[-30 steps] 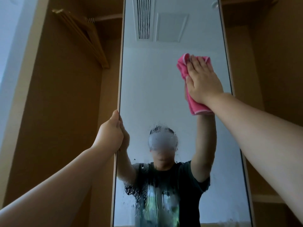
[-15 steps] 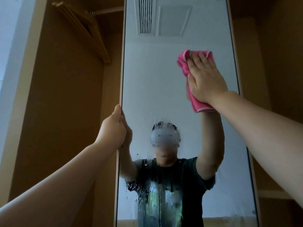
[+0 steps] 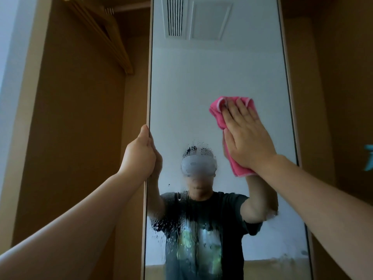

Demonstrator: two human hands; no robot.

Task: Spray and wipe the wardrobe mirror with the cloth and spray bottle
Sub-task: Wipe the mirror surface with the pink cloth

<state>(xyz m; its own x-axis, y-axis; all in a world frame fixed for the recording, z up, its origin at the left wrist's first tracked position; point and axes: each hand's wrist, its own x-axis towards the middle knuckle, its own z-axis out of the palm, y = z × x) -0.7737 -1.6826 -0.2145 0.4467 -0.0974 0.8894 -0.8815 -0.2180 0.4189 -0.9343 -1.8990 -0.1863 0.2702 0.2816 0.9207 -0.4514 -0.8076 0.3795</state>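
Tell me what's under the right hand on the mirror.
A folded pink cloth, pressed flat by the right hand against the tall wardrobe mirror. Cloth shows above and below the hand; the glass behind it is covered.

I count one mirror point(image 3: 201, 87), one pink cloth point(image 3: 217, 115), one cluster of wooden hangers point(image 3: 105, 35), and two hands: my left hand point(image 3: 139, 156) and my right hand point(image 3: 248, 138).

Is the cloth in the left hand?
No, the right hand presses the cloth flat against the mirror, while the left hand grips the mirror's edge.

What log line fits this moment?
phase: wiping | right hand: flat on pink cloth | left hand: grips mirror edge | droplets: lower glass
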